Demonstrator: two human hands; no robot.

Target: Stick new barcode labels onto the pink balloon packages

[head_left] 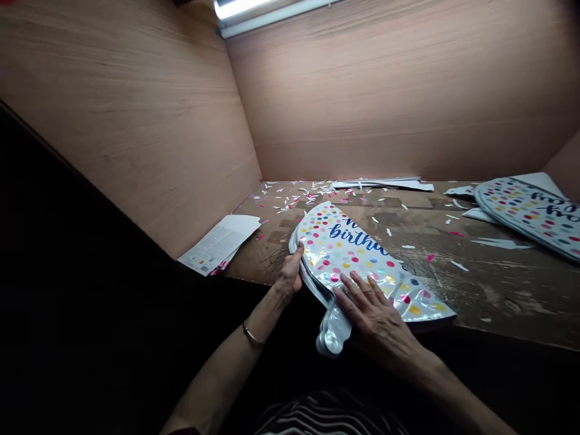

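Your left hand (289, 275) has its grip closed on the folded-over edge of a silver foil balloon (362, 260), with the thumb lying up along the fold and the bangle (252, 334) sitting on your wrist below it. Your right hand (376, 317) has an open grip: it lies flat on the lower part of the balloon with the fingers (357, 290) spread, pressing on the foil rather than pinching it.

The balloon lies across the near edge of the worktop (480, 290), printed with multicoloured polka dots and blue "Birthday" script. Its bunched silver tail (333, 333) hangs past the edge, just below and between your hands.

To the right, a second polka-dot foil balloon (530, 211) lies partly off the view, with white backing scraps (502, 243) near it. Small white and pink paper scraps (308, 196) are scattered across the far part of the worktop, beside a long strip of white backing (383, 184) against the back wall. A stack of printed leaflets (220, 244) sits at the left corner, well apart from your left hand. Wood-toned panels (385, 90) enclose the space, and a fluorescent light (244, 7) shines overhead.
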